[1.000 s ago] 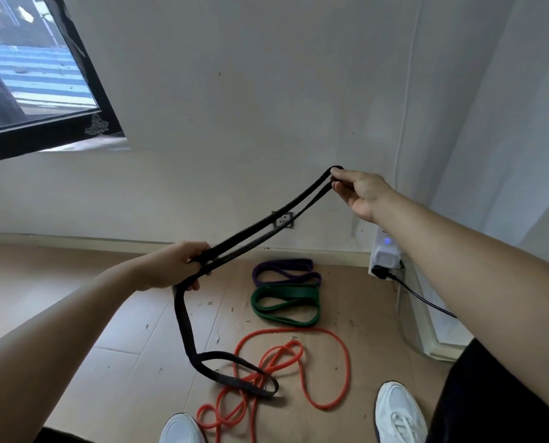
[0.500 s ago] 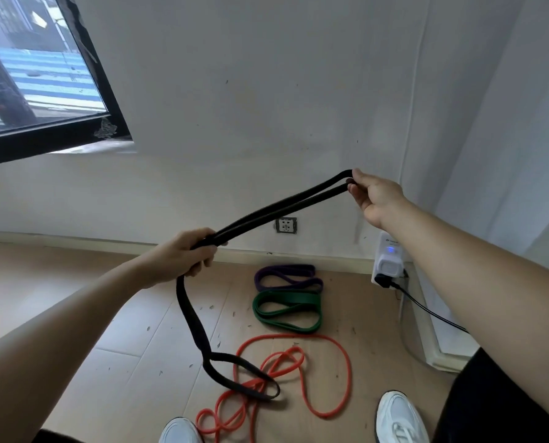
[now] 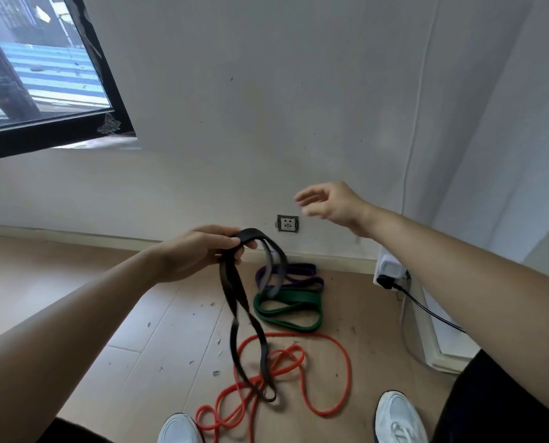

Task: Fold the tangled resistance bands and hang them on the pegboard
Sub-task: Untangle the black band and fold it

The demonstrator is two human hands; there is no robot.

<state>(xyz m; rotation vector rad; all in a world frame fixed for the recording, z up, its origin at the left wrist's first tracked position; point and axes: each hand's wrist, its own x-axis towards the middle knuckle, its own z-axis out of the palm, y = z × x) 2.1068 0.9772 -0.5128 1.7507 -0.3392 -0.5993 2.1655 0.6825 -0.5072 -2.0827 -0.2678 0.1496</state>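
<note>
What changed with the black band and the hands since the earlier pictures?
The right hand let go of the black band and now hovers open. The freed end dropped toward the left hand, whose fingers grip it; it hangs in loops. The purple band, green band and red band stayed on the floor.

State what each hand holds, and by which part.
The left hand grips the flat black rubber resistance band at its gathered top loops; the rest dangles. The right hand holds nothing.

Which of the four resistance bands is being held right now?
The flat black rubber band, gripped in the left hand and dangling. The purple band and green band lie folded on the floor; the thin red band lies tangled there.
</note>
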